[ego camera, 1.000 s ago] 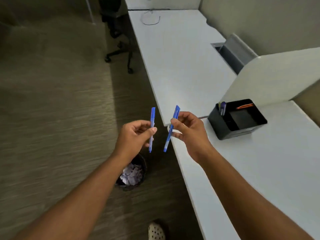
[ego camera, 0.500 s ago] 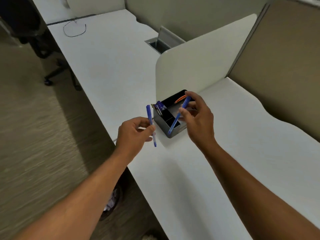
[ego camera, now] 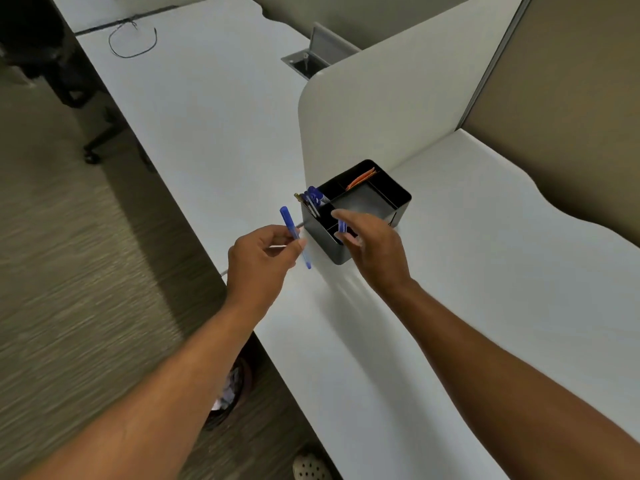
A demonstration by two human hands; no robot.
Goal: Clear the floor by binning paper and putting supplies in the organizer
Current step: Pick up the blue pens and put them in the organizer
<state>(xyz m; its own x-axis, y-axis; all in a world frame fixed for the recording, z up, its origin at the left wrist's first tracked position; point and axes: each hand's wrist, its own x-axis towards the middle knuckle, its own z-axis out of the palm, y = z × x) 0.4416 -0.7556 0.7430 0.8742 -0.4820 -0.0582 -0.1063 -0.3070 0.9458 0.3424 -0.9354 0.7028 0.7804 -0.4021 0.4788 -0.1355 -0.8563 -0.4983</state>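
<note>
A black desk organizer (ego camera: 375,202) stands on the white desk (ego camera: 485,306) against a divider panel. Blue pens (ego camera: 313,199) stand in its left compartment and an orange item (ego camera: 362,177) lies in the back one. My left hand (ego camera: 258,263) pinches a blue pen (ego camera: 291,225) upright just left of the organizer. My right hand (ego camera: 375,245) reaches over the organizer's front compartment, its fingers around the top of a second blue pen (ego camera: 342,226) whose lower part is inside the compartment.
A round bin (ego camera: 230,393) with crumpled paper sits on the carpet under the desk edge, partly behind my left forearm. A black cable loop (ego camera: 133,39) lies on the far desk. An office chair base (ego camera: 97,143) stands at the left. My shoe (ego camera: 311,467) shows below.
My view swung from the floor and bin to the desk. Both hands moved to the organizer, and my right hand lowered its pen into the front compartment.
</note>
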